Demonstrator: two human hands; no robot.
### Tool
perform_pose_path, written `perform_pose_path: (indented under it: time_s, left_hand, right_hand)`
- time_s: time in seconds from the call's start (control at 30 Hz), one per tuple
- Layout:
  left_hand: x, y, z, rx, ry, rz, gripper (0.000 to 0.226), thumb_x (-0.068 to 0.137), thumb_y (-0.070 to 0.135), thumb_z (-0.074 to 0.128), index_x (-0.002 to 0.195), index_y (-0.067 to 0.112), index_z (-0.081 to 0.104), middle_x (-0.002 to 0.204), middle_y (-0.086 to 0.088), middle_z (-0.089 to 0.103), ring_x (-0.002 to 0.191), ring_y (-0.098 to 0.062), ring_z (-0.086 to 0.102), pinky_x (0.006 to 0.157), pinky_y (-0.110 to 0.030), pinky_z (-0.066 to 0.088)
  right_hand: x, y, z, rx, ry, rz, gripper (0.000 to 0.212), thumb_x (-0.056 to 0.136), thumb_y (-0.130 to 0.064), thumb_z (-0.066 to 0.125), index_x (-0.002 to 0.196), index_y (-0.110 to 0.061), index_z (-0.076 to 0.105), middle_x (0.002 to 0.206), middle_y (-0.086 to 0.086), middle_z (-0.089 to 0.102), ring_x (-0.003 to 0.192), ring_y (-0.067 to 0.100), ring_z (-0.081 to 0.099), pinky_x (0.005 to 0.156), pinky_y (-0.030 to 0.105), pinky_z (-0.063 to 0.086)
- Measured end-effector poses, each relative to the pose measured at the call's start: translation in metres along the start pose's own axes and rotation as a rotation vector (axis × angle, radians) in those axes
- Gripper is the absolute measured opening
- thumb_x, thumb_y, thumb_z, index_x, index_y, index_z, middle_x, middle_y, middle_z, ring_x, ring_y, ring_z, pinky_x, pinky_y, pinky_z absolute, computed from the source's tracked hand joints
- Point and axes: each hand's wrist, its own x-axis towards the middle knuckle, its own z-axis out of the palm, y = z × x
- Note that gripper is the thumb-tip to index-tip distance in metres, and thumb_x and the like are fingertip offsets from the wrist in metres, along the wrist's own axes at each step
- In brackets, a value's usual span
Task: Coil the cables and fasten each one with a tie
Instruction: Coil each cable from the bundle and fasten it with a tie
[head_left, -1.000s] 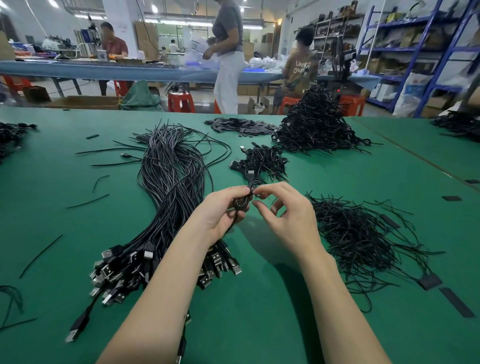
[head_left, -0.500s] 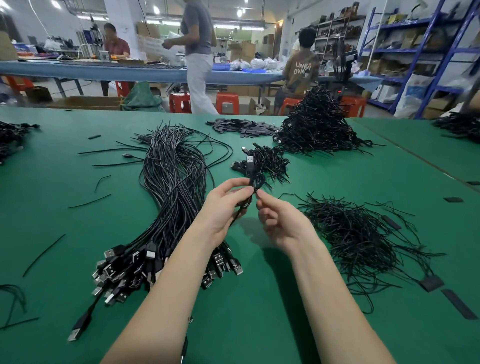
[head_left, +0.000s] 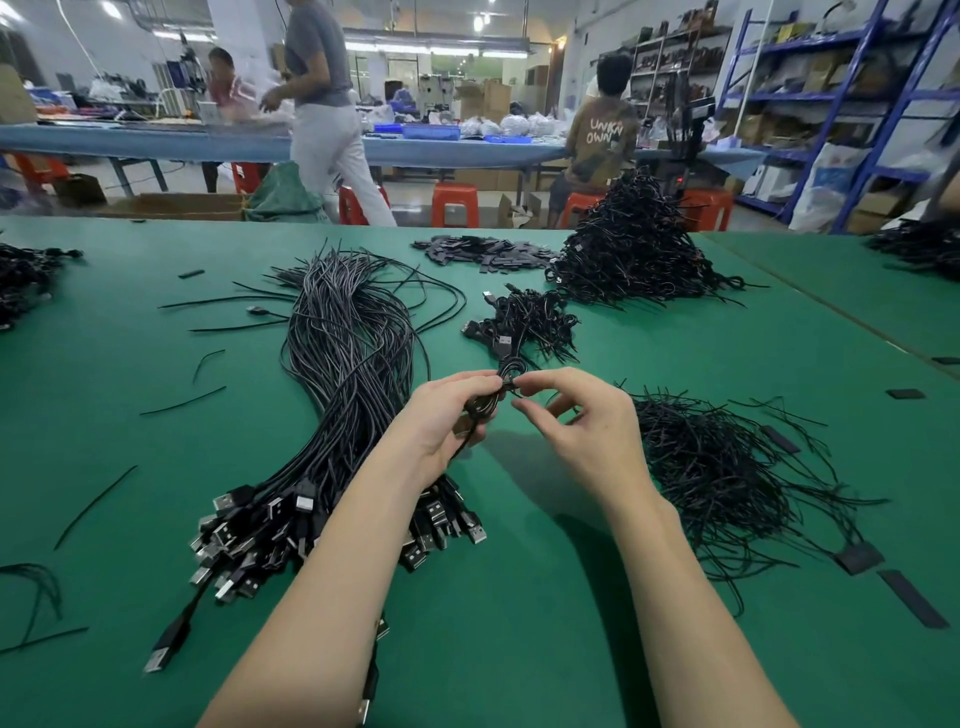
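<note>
The table (head_left: 130, 395) is covered in matt green cloth-like matting, smooth and even. The loose cables (head_left: 348, 364) have slightly glossy black plastic jackets, and their plugs (head_left: 244, 540) near the table's front edge show shiny bare metal shells. The ties (head_left: 727, 467) toward the right edge look thin, black and matt.

— What's different about your hands from a second ago?

— Your right hand (head_left: 582, 431) opened half a second back, palm up, with only its fingertips at the coiled cable (head_left: 485, 400). Now it has turned over again and pinches the top of the coil, meeting your left hand (head_left: 449, 415).

— And the coil itself?

— You've kept it lifted off the green table (head_left: 519, 597), nearer the small heap of tied cables (head_left: 524, 322) than a second ago.

— Anything behind?

— The standing person in white trousers (head_left: 332, 150) has walked on leftward along the far blue table (head_left: 130, 140).
</note>
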Motion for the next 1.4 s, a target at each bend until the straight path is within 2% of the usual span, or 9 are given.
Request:
perform_pose_path:
  time_s: [0.13, 0.27, 0.4, 0.5, 0.7, 0.87, 1.03, 1.23, 1.4]
  left_hand:
    - [-0.001, 0.000, 0.000, 0.023, -0.020, -0.006, 0.013, 0.088, 0.014, 0.072, 0.101, 0.014, 0.074, 0.071, 0.000, 0.070, 0.060, -0.010, 0.061, 0.048, -0.020, 0.043]
    - [0.000, -0.003, -0.001, 0.073, -0.022, 0.062, 0.010, 0.089, 0.014, 0.071, 0.095, 0.022, 0.074, 0.075, 0.003, 0.070, 0.073, -0.014, 0.060, 0.060, -0.023, 0.044]
    - [-0.002, -0.004, 0.002, 0.115, -0.084, 0.345, 0.018, 0.091, 0.007, 0.069, 0.096, 0.024, 0.069, 0.087, 0.008, 0.071, 0.086, -0.008, 0.062, 0.077, -0.022, 0.047]
    - [-0.005, -0.002, 0.006, 0.213, -0.060, 0.560, 0.022, 0.090, 0.005, 0.070, 0.100, 0.025, 0.069, 0.093, 0.011, 0.073, 0.090, -0.001, 0.067, 0.082, -0.017, 0.051]
    - [-0.005, -0.009, 0.006, 0.311, -0.050, 0.426, 0.025, 0.093, 0.012, 0.068, 0.105, 0.023, 0.049, 0.111, -0.006, 0.068, 0.079, -0.013, 0.071, 0.070, -0.027, 0.055]
    - [0.016, -0.010, 0.005, 0.191, 0.078, 0.297, 0.016, 0.091, 0.005, 0.069, 0.094, 0.012, 0.056, 0.082, -0.008, 0.072, 0.070, -0.013, 0.070, 0.059, -0.021, 0.054]
    - [0.073, 0.009, 0.018, 0.130, 0.217, 0.205, 0.029, 0.076, -0.012, 0.068, 0.092, 0.011, 0.058, 0.081, -0.013, 0.070, 0.085, -0.029, 0.069, 0.084, -0.038, 0.056]
    - [0.145, 0.033, 0.050, 0.146, 0.384, 0.253, 0.024, 0.084, 0.001, 0.067, 0.095, 0.015, 0.051, 0.107, -0.018, 0.071, 0.092, -0.021, 0.073, 0.089, -0.034, 0.057]
    - [0.166, 0.020, 0.063, 0.557, 0.431, 0.215, 0.021, 0.088, 0.006, 0.057, 0.104, 0.018, 0.060, 0.118, -0.006, 0.064, 0.098, -0.019, 0.058, 0.076, -0.024, 0.042]
  right_hand:
    - [0.004, 0.000, -0.005, 0.004, 0.011, 0.020, 0.009, 0.084, -0.032, 0.082, 0.091, -0.037, 0.078, 0.091, -0.026, 0.072, 0.068, 0.008, 0.065, 0.060, 0.015, 0.046]
    - [0.005, -0.015, 0.006, 0.277, -0.049, 0.439, 0.005, 0.089, -0.027, 0.078, 0.084, -0.025, 0.078, 0.074, -0.014, 0.074, 0.055, 0.005, 0.061, 0.054, 0.018, 0.046]
    - [0.013, -0.029, 0.002, 1.423, -0.251, 1.282, 0.008, 0.083, -0.011, 0.072, 0.077, -0.009, 0.068, 0.067, -0.001, 0.064, 0.046, 0.005, 0.055, 0.035, 0.010, 0.033]
    - [0.011, -0.031, 0.004, 1.871, -0.222, 1.374, 0.006, 0.076, -0.007, 0.073, 0.080, -0.006, 0.069, 0.068, 0.001, 0.063, 0.046, 0.007, 0.056, 0.033, 0.010, 0.036]
    - [0.013, -0.021, 0.014, 1.269, -0.013, 1.173, 0.011, 0.083, -0.018, 0.077, 0.088, -0.014, 0.069, 0.070, -0.006, 0.069, 0.047, 0.003, 0.053, 0.038, 0.011, 0.039]
    - [0.009, -0.011, 0.021, 0.810, 0.065, 0.948, 0.016, 0.095, -0.033, 0.070, 0.095, -0.017, 0.073, 0.084, -0.003, 0.076, 0.054, 0.010, 0.062, 0.049, 0.021, 0.047]
    - [0.005, 0.003, 0.021, 0.038, 0.067, 0.648, 0.015, 0.091, -0.037, 0.064, 0.080, -0.029, 0.070, 0.078, -0.017, 0.069, 0.075, 0.008, 0.064, 0.064, 0.025, 0.045]
    - [0.006, 0.011, 0.027, -0.118, -0.070, 0.688, 0.013, 0.090, -0.042, 0.060, 0.080, -0.033, 0.063, 0.077, -0.025, 0.062, 0.078, 0.008, 0.059, 0.068, 0.025, 0.038]
    - [0.008, 0.015, 0.026, -0.129, -0.120, 0.710, 0.013, 0.090, -0.042, 0.058, 0.083, -0.033, 0.064, 0.077, -0.024, 0.062, 0.083, 0.011, 0.061, 0.068, 0.025, 0.039]
